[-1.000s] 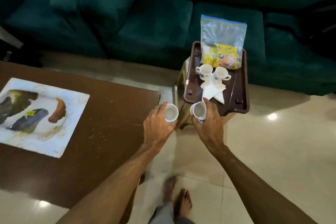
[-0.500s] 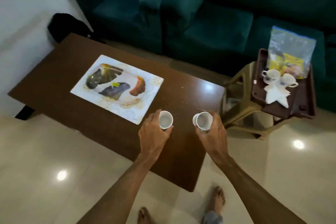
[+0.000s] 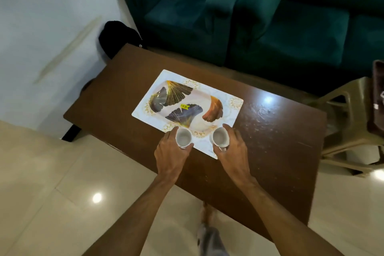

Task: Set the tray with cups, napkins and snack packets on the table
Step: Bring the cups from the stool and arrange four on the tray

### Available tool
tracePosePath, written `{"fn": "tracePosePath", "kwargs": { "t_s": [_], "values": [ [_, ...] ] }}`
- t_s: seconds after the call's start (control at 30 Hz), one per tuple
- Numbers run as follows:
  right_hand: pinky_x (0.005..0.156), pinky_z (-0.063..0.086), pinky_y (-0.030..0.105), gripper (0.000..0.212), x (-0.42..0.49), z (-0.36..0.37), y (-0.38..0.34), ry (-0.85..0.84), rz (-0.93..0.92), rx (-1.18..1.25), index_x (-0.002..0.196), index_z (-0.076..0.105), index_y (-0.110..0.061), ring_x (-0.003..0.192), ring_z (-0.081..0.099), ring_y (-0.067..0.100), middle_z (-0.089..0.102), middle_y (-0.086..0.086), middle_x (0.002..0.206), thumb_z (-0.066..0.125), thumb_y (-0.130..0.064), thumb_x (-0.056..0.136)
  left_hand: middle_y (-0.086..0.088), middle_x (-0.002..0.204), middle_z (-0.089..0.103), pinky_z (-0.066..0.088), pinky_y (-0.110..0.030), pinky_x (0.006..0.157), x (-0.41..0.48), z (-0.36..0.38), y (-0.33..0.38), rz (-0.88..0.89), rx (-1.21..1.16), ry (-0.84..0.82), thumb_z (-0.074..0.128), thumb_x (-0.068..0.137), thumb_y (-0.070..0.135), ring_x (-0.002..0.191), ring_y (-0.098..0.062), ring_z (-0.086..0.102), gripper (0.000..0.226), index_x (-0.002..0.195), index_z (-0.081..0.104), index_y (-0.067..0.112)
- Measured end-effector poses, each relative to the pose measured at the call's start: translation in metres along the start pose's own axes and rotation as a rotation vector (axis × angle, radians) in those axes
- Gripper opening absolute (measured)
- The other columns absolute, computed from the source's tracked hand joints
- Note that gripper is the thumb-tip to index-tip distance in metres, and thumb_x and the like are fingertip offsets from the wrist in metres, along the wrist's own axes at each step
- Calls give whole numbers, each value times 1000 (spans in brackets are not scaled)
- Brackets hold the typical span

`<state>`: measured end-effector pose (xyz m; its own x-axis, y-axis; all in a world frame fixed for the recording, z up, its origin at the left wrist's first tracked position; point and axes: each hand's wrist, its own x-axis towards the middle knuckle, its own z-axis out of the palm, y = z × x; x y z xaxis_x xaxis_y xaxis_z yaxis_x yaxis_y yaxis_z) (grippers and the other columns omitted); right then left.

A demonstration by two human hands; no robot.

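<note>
A white rectangular tray point(image 3: 230, 110) printed with leaf shapes lies on the brown wooden table point(image 3: 276, 143). My left hand point(image 3: 172, 156) grips a small white cup point(image 3: 183, 137) over the tray's near edge. In my right hand point(image 3: 233, 149) is a second white cup point(image 3: 219, 137), also at the near edge, a short way to the right of the first. Both cups are upright and look empty. Whether they touch the tray cannot be told. The dark brown tray point(image 3: 377, 93) on the stool shows only as a sliver at the right border.
A teal sofa point(image 3: 270, 16) runs along the far side of the table. A tan plastic stool point(image 3: 351, 131) stands off the table's right end. A black bag point(image 3: 118, 37) sits by the white wall at the far left corner. The floor is glossy pale tile.
Both hands carried the cups from beside the dark tray on the stool leftward across the table to the near edge of the leaf tray. The view swung left; the stool is now mostly cut off.
</note>
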<state>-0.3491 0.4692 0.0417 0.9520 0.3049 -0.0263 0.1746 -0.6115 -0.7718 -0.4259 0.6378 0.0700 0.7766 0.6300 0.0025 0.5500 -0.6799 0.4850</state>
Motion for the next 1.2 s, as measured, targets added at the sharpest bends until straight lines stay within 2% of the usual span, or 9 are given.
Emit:
{"fn": "tracePosePath", "kwargs": {
  "t_s": [0.13, 0.23, 0.4, 0.6, 0.7, 0.8, 0.9, 1.03, 1.2],
  "values": [
    [101, 54, 45, 70, 46, 50, -8, -24, 32, 17, 139, 49, -19, 122, 61, 24, 59, 5, 135, 84, -27, 78, -6, 112, 74, 55, -31, 80, 61, 11, -26, 42, 27, -47, 90, 67, 45, 100, -24, 72, 67, 121, 65, 15],
    [106, 50, 40, 78, 77, 82, -10, -59, 54, -13, 146, 38, -26, 128, 56, 24, 54, 3, 144, 81, -32, 81, -8, 114, 73, 57, -36, 80, 105, 20, -40, 38, 15, -47, 91, 67, 41, 102, -27, 71, 68, 123, 65, 14],
    [92, 56, 37, 73, 122, 122, -12, -78, 86, -55, 138, 44, -24, 121, 59, 22, 58, 1, 134, 84, -28, 77, -4, 116, 72, 57, -39, 76, 167, 39, -55, 62, 14, -97, 88, 71, 46, 103, -26, 69, 66, 125, 62, 19],
    [92, 54, 39, 72, 149, 158, -13, -117, 157, -141, 136, 46, -25, 121, 57, 21, 55, -2, 137, 84, -22, 75, -2, 120, 70, 60, -43, 82, 219, 67, -81, 176, 43, -239, 88, 72, 40, 110, -23, 67, 65, 127, 59, 20],
    [96, 54, 39, 74, 151, 168, -13, -156, 172, -175, 138, 44, -28, 124, 55, 19, 54, -4, 140, 83, -25, 75, 1, 116, 69, 60, -44, 78, 229, 72, -93, 224, 51, -317, 86, 73, 36, 105, -22, 66, 58, 122, 58, 23],
    [90, 56, 37, 80, 150, 172, -16, -167, 210, -214, 140, 41, -30, 125, 55, 18, 52, -5, 142, 85, -29, 73, 2, 116, 69, 60, -43, 78, 233, 72, -99, 247, 59, -362, 86, 72, 34, 105, -22, 66, 59, 123, 58, 23],
    [86, 57, 37, 86, 143, 167, -21, -175, 236, -218, 142, 36, -29, 125, 56, 22, 50, -4, 145, 86, -24, 72, 1, 123, 67, 59, -43, 83, 232, 68, -102, 257, 73, -412, 88, 70, 35, 113, -23, 63, 69, 129, 55, 22],
    [98, 52, 44, 92, 140, 149, -30, -187, 253, -156, 151, 28, -26, 136, 47, 24, 40, -1, 155, 83, -27, 78, -7, 145, 57, 49, -53, 104, 224, 59, -95, 241, 68, -408, 90, 69, 43, 135, -30, 50, 92, 146, 46, 17],
    [108, 43, 39, 83, 128, 102, -35, -134, 261, -105, 154, 23, -30, 142, 41, 20, 28, -6, 162, 72, -43, 88, -9, 150, 50, 42, -54, 111, 204, 41, -58, 263, 75, -351, 86, 73, 42, 141, -31, 43, 86, 146, 47, 18]
  ]
}}
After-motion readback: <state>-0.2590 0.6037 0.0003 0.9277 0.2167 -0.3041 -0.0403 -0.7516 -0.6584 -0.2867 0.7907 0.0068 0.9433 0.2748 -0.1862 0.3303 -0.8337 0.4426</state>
